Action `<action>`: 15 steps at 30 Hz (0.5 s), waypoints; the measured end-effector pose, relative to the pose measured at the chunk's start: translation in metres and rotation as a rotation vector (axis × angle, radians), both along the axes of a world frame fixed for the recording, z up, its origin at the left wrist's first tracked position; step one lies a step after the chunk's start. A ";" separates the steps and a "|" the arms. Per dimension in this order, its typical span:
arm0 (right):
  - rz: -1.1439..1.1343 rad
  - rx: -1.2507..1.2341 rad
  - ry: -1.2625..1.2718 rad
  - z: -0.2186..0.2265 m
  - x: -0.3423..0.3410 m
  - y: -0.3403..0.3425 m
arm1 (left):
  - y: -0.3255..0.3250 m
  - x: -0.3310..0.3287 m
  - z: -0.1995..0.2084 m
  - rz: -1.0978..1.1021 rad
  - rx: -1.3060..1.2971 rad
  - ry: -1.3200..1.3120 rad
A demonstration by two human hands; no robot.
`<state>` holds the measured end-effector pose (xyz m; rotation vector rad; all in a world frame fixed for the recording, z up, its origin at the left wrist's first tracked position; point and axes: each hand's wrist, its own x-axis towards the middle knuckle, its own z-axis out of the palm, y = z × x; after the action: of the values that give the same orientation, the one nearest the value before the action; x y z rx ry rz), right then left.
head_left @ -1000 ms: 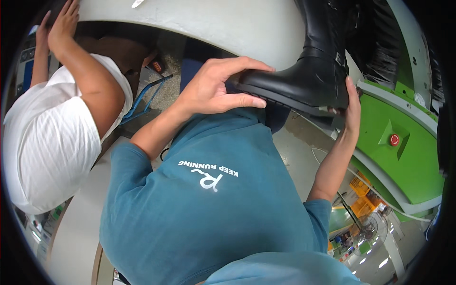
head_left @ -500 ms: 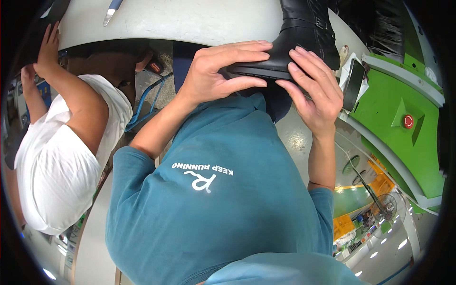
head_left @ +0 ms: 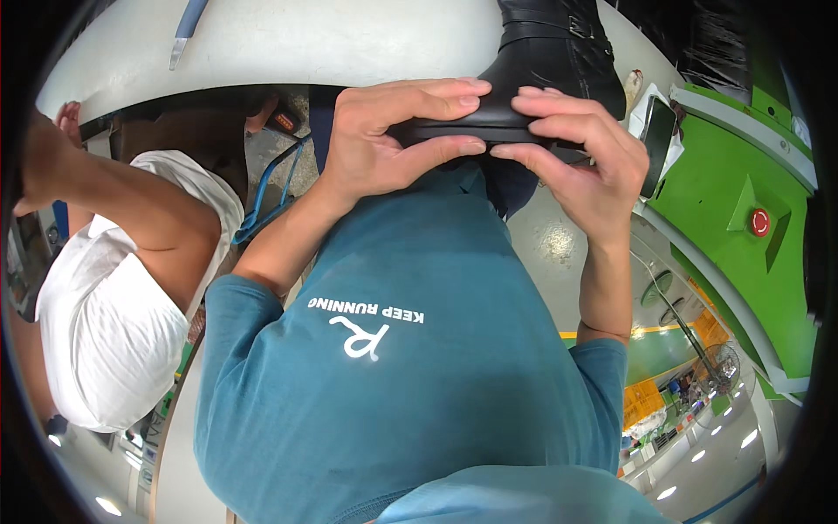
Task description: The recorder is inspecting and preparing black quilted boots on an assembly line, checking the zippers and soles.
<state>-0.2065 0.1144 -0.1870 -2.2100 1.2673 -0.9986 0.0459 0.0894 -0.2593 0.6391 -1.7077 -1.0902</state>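
A black leather ankle boot (head_left: pixel 546 65), with a strap and buckle on its shaft, stands at the front edge of the white table (head_left: pixel 349 44). Its toe points left and juts toward me past the edge. My left hand (head_left: pixel 380 131) pinches the toe, fingers over the top and thumb under the sole. Further along the same side, my right hand (head_left: pixel 594 153) grips in the same way, its fingers on the upper and its thumb below the sole edge. My fingers hide part of the toe and sole.
A blue-handled tool with a metal blade (head_left: pixel 186 31) lies on the table at the far left. To the right, a phone (head_left: pixel 656 140) rests on white paper beside a green machine (head_left: pixel 716 210) with a red button (head_left: pixel 759 223). A co-worker in a white shirt (head_left: pixel 122 323) sits at my left.
Both hands keep hold of the boot, which has shifted slightly left in view. My right fingers now lie flatter across the upper. The co-worker's arm has moved lower.
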 end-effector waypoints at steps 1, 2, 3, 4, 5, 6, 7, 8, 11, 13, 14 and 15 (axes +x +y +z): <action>-0.046 0.005 0.036 0.006 -0.002 0.001 | -0.001 0.000 0.001 -0.006 -0.012 -0.003; -0.087 0.012 0.070 0.008 -0.005 0.001 | -0.002 -0.001 0.001 -0.006 -0.020 -0.009; -0.062 -0.025 0.042 0.005 -0.009 -0.001 | -0.001 -0.002 0.003 0.002 -0.029 -0.025; -0.018 -0.082 0.072 0.001 -0.015 -0.001 | 0.001 -0.003 0.007 0.011 -0.038 -0.041; 0.020 -0.133 0.102 -0.004 -0.021 0.001 | 0.002 -0.004 0.008 0.012 -0.043 -0.058; 0.057 -0.185 0.132 -0.006 -0.023 0.002 | 0.002 -0.005 0.008 0.031 -0.075 -0.095; 0.054 -0.192 0.132 -0.006 -0.021 0.002 | 0.004 -0.007 0.010 0.060 -0.100 -0.130; 0.058 -0.179 0.126 -0.005 -0.022 0.001 | 0.004 -0.011 0.015 0.084 -0.128 -0.163; 0.078 -0.126 0.088 -0.004 -0.026 -0.004 | -0.002 -0.019 0.015 0.134 -0.192 -0.189; 0.103 -0.072 0.034 -0.005 -0.031 -0.010 | -0.005 -0.028 0.013 0.238 -0.215 -0.156; 0.100 -0.057 0.012 -0.005 -0.032 -0.012 | -0.008 -0.028 0.012 0.225 -0.233 -0.146; 0.098 -0.041 -0.010 -0.005 -0.033 -0.013 | -0.011 -0.028 0.010 0.212 -0.252 -0.137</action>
<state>-0.2399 0.1012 -0.1922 -2.2712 1.1322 -1.0056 0.0181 0.0788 -0.2492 0.7274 -1.8104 -0.6831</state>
